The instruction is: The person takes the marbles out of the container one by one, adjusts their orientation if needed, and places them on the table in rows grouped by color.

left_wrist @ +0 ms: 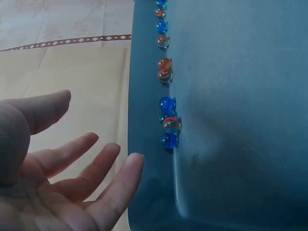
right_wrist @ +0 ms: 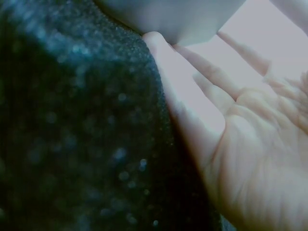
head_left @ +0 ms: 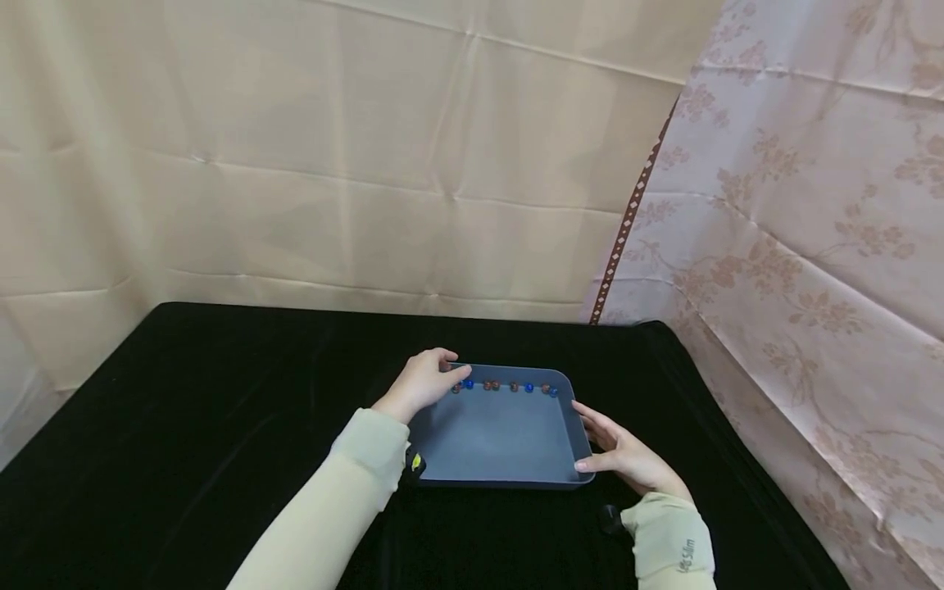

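A blue-grey rectangular tray (head_left: 501, 438) lies on the black cloth, with several blue and reddish marbles (head_left: 514, 386) in a loose row along its far inner wall. At the tray's far left corner is my left hand (head_left: 422, 381), fingers spread; in the left wrist view that hand (left_wrist: 72, 168) is beside the wall, close to the marbles (left_wrist: 168, 140). My right hand (head_left: 627, 455) rests against the tray's right side, thumb near the front right corner. In the right wrist view the extended fingers of this hand (right_wrist: 216, 110) reach the tray's underside or outer wall (right_wrist: 173, 19).
Black cloth (head_left: 221, 426) covers the table around the tray. Behind it hangs a cream curtain (head_left: 332, 164), and a pink floral curtain (head_left: 811, 229) with a brown patterned border stands at the right.
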Action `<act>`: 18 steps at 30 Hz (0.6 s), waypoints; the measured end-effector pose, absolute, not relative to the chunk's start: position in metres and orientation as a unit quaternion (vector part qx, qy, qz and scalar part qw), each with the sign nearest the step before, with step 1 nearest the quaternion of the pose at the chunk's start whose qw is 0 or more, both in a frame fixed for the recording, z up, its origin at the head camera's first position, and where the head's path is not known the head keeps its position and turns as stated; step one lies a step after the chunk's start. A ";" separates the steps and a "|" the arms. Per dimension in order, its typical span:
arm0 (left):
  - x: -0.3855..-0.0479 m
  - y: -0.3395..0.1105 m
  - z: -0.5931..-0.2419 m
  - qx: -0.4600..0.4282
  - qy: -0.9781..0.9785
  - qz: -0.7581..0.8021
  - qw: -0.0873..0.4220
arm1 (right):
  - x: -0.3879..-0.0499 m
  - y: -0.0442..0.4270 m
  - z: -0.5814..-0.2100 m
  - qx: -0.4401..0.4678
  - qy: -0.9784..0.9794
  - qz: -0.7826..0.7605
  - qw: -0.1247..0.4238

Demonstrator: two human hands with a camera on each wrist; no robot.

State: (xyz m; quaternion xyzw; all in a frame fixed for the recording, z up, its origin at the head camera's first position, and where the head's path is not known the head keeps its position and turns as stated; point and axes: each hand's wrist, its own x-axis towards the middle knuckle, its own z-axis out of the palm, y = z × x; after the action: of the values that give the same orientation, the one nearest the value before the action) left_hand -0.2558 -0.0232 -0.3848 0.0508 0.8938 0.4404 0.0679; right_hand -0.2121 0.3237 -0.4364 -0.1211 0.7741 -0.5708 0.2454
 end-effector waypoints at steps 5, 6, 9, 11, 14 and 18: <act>-0.262 -0.020 -0.385 0.039 0.909 0.411 0.065 | -0.212 0.324 -0.435 -0.117 0.774 -0.573 0.241; -0.262 -0.019 -0.385 0.039 0.910 0.407 0.064 | -0.212 0.324 -0.435 -0.117 0.773 -0.574 0.241; -0.262 -0.018 -0.385 0.041 0.911 0.405 0.068 | -0.212 0.323 -0.436 -0.119 0.771 -0.576 0.243; -0.262 -0.017 -0.386 0.042 0.911 0.404 0.071 | -0.211 0.323 -0.437 -0.122 0.771 -0.576 0.244; -0.262 -0.016 -0.387 0.046 0.913 0.398 0.072 | -0.211 0.323 -0.437 -0.123 0.771 -0.576 0.242; -0.266 -0.013 -0.390 0.055 0.920 0.382 0.069 | -0.211 0.324 -0.436 -0.122 0.774 -0.574 0.239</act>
State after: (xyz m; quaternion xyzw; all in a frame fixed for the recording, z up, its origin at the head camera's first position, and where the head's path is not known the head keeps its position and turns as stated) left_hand -0.2659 -0.0135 -0.3898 0.0549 0.9201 0.3818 0.0688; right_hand -0.2106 0.3241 -0.4360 -0.1216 0.7738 -0.5740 0.2388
